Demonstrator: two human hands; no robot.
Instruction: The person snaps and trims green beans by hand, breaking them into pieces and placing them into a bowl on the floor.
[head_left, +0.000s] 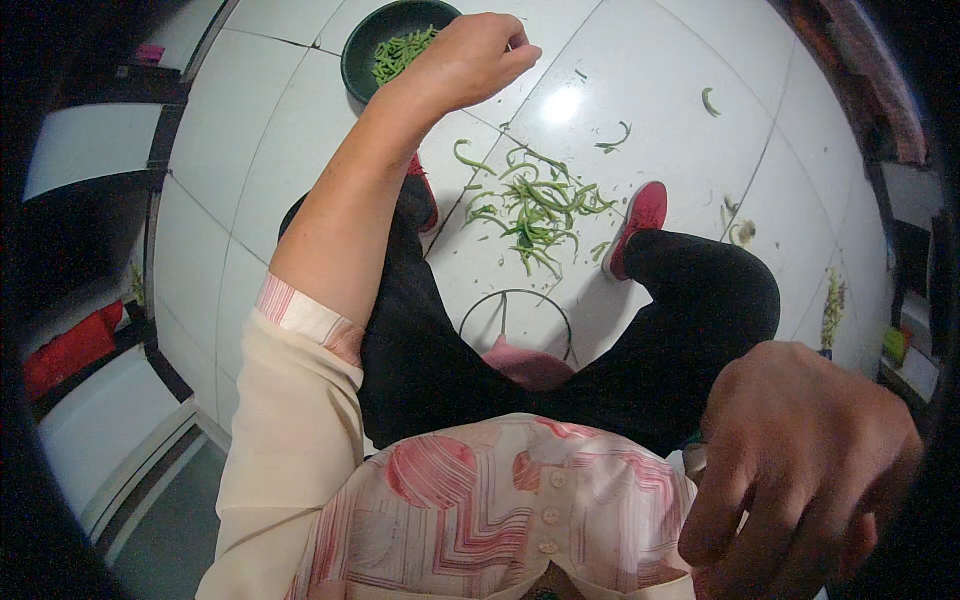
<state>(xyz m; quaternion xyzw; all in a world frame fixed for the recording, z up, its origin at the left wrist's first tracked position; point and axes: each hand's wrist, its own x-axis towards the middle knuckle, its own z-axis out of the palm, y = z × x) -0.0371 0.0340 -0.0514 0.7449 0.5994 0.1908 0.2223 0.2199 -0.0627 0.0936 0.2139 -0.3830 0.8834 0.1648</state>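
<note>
My left hand (487, 56) reaches far forward, palm down with fingers curled, over the right rim of a dark green bowl (358, 71). Cut green bean pieces (401, 54) lie inside that bowl. Nothing shows between the left fingers, but their undersides are hidden. Close to the camera at lower right is my right hand (806, 450), its back towards me and its fingers bent downward; whether it holds anything is hidden. A loose pile of whole green beans (536, 199) lies on the white tiled floor (645, 67) between my feet.
Red shoes (646, 210) flank the bean pile. A thin dark ring (568, 322) and a pink seat (529, 364) show between my legs. Stray beans and scraps (709, 103) dot the tiles. Dark-framed furniture (97, 146) stands along the left, with a red cloth (71, 356) there.
</note>
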